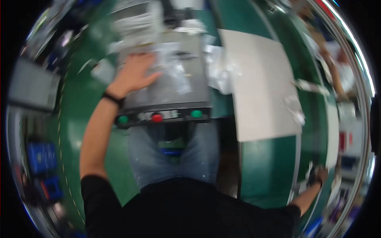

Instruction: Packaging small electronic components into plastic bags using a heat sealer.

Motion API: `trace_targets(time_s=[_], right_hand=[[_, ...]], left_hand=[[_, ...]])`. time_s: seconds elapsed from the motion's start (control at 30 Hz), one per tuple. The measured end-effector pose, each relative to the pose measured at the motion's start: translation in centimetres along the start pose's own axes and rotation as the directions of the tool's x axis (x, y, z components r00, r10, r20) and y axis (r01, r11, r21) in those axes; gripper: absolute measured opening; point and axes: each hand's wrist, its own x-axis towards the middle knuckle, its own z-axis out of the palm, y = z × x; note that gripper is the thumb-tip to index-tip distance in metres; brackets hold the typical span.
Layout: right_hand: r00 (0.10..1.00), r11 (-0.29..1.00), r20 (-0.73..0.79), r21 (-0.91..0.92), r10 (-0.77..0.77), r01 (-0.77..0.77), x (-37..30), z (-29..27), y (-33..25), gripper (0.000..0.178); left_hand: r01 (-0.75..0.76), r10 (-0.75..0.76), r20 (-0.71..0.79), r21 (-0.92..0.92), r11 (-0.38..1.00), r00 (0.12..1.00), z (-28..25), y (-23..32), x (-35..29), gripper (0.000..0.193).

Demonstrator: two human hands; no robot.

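My left hand (pixel 137 73) lies flat with the thumb spread, palm down on the left part of a grey machine table (pixel 162 95). Clear plastic bags or film (pixel 180 77) lie on that surface, just right of the hand. Along the table's near edge runs a dark panel with a red button (pixel 157 117), a green button (pixel 123 119) at its left end and another at its right. Far off to the right, my right hand (pixel 321 174) reaches beside a dark and metallic object (pixel 309 178); its fingers are smeared, and any grip on it cannot be made out.
A large pale board (pixel 262 83) lies on the green bench (pixel 268 166) to the right, with crumpled clear plastic (pixel 218 69) at its left. Blue bins (pixel 41 156) stand at the far left. Another person's arm (pixel 333 73) shows across the bench at upper right.
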Motion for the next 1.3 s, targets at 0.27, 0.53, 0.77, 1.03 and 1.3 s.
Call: trace_targets(time_s=[0.27, 0.53, 0.77, 1.03, 1.3], right_hand=[[0.878, 0.461, -0.284, 0.883, 0.384, 0.084, -1.6, -15.8, 1.9, 0.048], [0.589, 0.309, -0.807, 0.571, 0.044, 0.760, -19.6, -51.1, -14.6, 0.028], [0.184, -0.342, -0.863, 0.371, -0.471, 0.863, -24.1, -65.7, -37.8, 0.022], [0.260, -0.392, -0.792, 0.523, -0.553, 0.757, -19.3, -72.2, -58.6, 0.026], [0.222, -0.506, -0.908, 0.386, -0.355, 0.771, -19.1, -75.0, -64.4, 0.034]], left_hand=[[0.084, -0.081, 0.032, -0.102, 0.991, 0.996, 0.9, -0.4, -2.4, 0.059], [0.068, -0.080, -0.072, -0.150, 0.986, 0.994, 1.6, -1.6, -2.2, 0.055], [0.023, -0.032, -0.038, -0.216, 0.976, 0.999, 1.4, -3.1, -5.0, 0.059], [0.190, -0.201, 0.018, -0.425, 0.885, 0.979, -0.4, -2.7, -7.8, 0.068], [0.128, -0.163, -0.036, -0.466, 0.876, 0.986, -0.6, -2.6, -9.3, 0.066]])
